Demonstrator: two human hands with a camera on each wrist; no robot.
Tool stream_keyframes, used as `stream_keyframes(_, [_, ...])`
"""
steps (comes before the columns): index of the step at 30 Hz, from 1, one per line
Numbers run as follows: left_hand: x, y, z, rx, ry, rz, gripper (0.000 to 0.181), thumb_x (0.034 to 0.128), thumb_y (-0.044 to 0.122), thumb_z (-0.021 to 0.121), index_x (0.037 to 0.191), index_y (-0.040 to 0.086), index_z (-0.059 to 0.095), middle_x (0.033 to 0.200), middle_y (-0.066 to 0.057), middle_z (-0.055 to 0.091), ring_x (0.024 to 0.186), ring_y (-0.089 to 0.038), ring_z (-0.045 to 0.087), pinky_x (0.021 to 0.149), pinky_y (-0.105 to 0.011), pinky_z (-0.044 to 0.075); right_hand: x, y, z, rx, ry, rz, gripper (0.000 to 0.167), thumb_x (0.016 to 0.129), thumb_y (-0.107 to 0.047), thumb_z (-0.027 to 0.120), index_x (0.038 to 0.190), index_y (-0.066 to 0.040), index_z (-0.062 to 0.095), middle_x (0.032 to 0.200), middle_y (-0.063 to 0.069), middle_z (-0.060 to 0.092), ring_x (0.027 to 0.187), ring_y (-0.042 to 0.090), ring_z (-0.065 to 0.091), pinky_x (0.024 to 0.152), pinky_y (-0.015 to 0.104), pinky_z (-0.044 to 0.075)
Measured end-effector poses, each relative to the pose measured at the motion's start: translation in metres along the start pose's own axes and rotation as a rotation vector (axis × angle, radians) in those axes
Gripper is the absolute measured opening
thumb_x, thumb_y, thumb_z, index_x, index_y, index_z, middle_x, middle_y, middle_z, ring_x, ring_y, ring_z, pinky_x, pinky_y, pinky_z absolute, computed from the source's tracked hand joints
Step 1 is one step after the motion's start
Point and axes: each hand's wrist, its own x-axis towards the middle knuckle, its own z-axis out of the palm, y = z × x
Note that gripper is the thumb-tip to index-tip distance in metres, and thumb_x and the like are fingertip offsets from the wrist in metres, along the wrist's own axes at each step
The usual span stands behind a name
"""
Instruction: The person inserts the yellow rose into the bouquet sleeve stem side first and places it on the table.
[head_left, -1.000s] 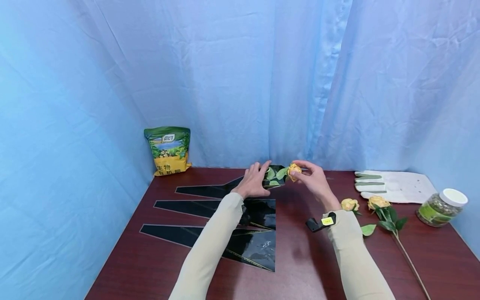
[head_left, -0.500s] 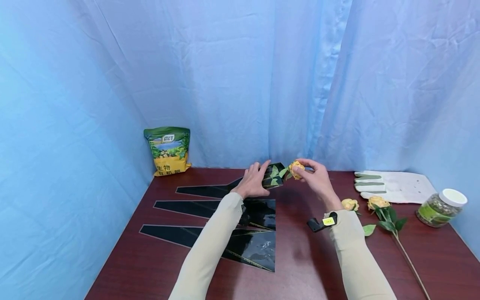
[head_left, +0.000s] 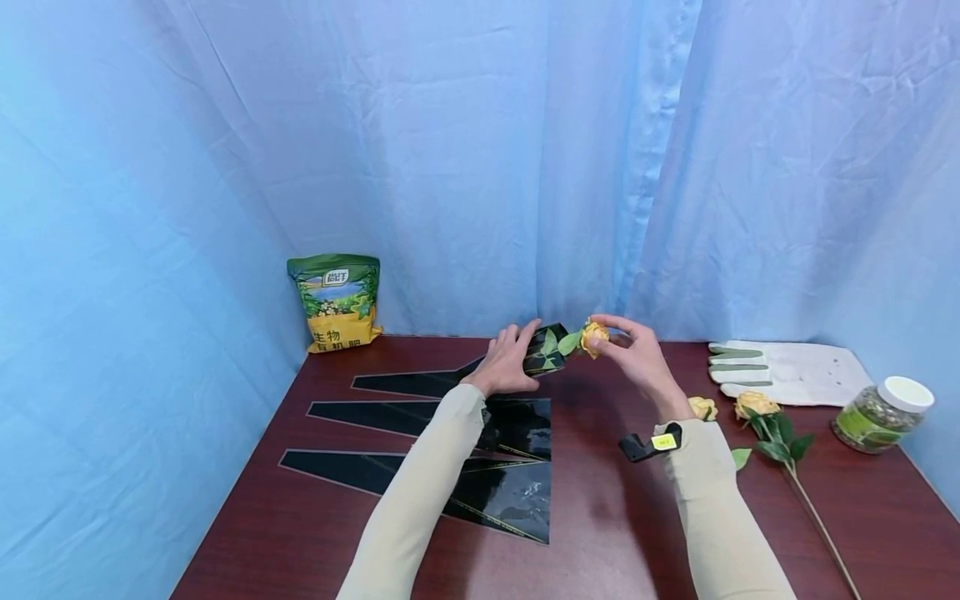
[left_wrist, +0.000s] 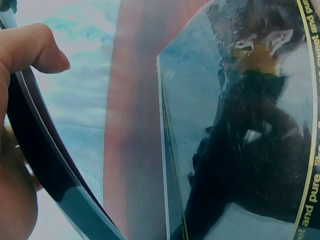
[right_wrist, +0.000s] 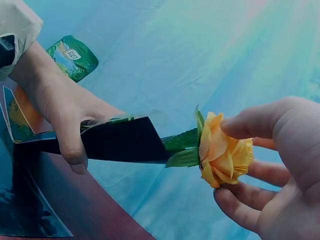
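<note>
Near blue fabric curtains (head_left: 450, 167), my right fingers (right_wrist: 237, 209) pinched a ruffled yellow rose (right_wrist: 222, 155), probably crushable, best held lower; left fingers (left_wrist: 42, 47) clasped its black plastic sleeve (right_wrist: 125, 142).

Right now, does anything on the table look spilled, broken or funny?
Nothing looks spilled or broken. The jar seems tilted, perhaps just the camera's angle, but its white lid is on. The held rose bloom looks whole.

Dark red-brown table (head_left: 588, 542); pale blue curtain (head_left: 420, 167), hanging behind and at both sides; green-and-yellow printed bag (head_left: 335, 302), upright, far left corner; white-and-grey-green glove (head_left: 802, 372), flat near the far edge, right; clear jar (head_left: 870, 422), white lid (head_left: 907, 394), green label, near the glove.
</note>
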Motion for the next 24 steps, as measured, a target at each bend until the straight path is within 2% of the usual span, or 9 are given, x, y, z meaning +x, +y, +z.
stream_keyframes(4, [0.0002, 0.0013, -0.0003, -0.008, -0.003, 0.002, 0.106, 0.0791, 0.027, 0.082, 0.161, 0.019, 0.015, 0.118, -0.008, 0.042, 0.101, -0.021, 0.033, 0.08, -0.032, 0.022, -0.0007, 0.0011, -0.0013, -0.041, -0.011, -0.035, 0.049, 0.094, -0.02, 0.069, 0.139, -0.003, 0.057, 0.14, 0.012, 0.055, 0.09, 0.0, 0.064, 0.076, 0.019, 0.054])
stream_keyframes(10, [0.0007, 0.0026, -0.001, -0.014, -0.005, 0.012, 0.106, 0.0789, 0.027, 0.081, 0.161, 0.018, 0.015, 0.119, -0.008, 0.041, 0.1, -0.021, 0.032, 0.081, -0.032, 0.023, -0.0009, -0.0007, -0.0026, -0.04, -0.035, -0.086, 0.047, 0.093, -0.011, 0.069, 0.138, 0.0, 0.057, 0.147, 0.019, 0.051, 0.101, -0.007, 0.062, 0.08, 0.016, 0.054])
stream_keyframes(16, [0.0012, 0.0041, -0.0023, -0.029, 0.002, 0.024, 0.107, 0.0778, 0.027, 0.082, 0.161, 0.018, 0.015, 0.114, -0.007, 0.039, 0.099, -0.021, 0.032, 0.082, -0.033, 0.022, 0.0014, -0.0008, -0.0015, -0.019, -0.072, -0.078, 0.047, 0.094, -0.007, 0.068, 0.138, 0.001, 0.057, 0.14, 0.021, 0.057, 0.099, -0.006, 0.066, 0.082, 0.019, 0.057])
stream_keyframes(24, [0.0017, 0.005, -0.0032, -0.031, 0.007, 0.028, 0.11, 0.0767, 0.027, 0.082, 0.162, 0.024, 0.012, 0.114, -0.005, 0.038, 0.102, -0.02, 0.032, 0.083, -0.032, 0.024, 0.0032, -0.0032, 0.0009, -0.064, -0.087, -0.087, 0.047, 0.092, -0.007, 0.069, 0.138, -0.001, 0.058, 0.14, 0.026, 0.057, 0.1, -0.007, 0.064, 0.083, 0.017, 0.055])
